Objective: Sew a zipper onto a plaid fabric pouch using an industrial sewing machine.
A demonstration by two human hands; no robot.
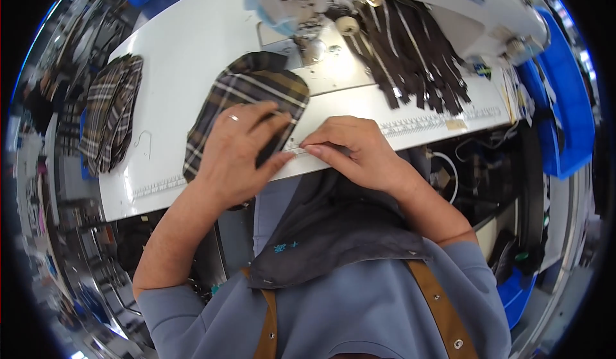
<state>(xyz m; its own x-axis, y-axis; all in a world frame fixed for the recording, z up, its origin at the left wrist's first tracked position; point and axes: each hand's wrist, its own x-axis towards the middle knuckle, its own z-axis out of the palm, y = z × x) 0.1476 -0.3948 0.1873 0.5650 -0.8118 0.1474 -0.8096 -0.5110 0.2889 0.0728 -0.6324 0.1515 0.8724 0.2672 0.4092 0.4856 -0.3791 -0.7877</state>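
A plaid fabric piece (pixel 266 88) lies on the white bench (pixel 170 57), under the spread, slightly blurred left hand (pixel 247 146), its long axis slanting from near left to far right, toward the sewing machine (pixel 478 16). The right hand (pixel 356 150) is beyond its right edge, thumb and forefinger pinched together, on what I cannot tell.

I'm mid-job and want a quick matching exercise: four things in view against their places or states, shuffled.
1. Left hand
2. Right hand
3. Dark zippers
4. Plaid stack

A. lying toward the left end of the white table
B. thumb and forefinger tips together
C. lying on the table's right half
D. fingers spread over a plaid piece

Pairs: 1-D, 2-B, 3-C, 4-A
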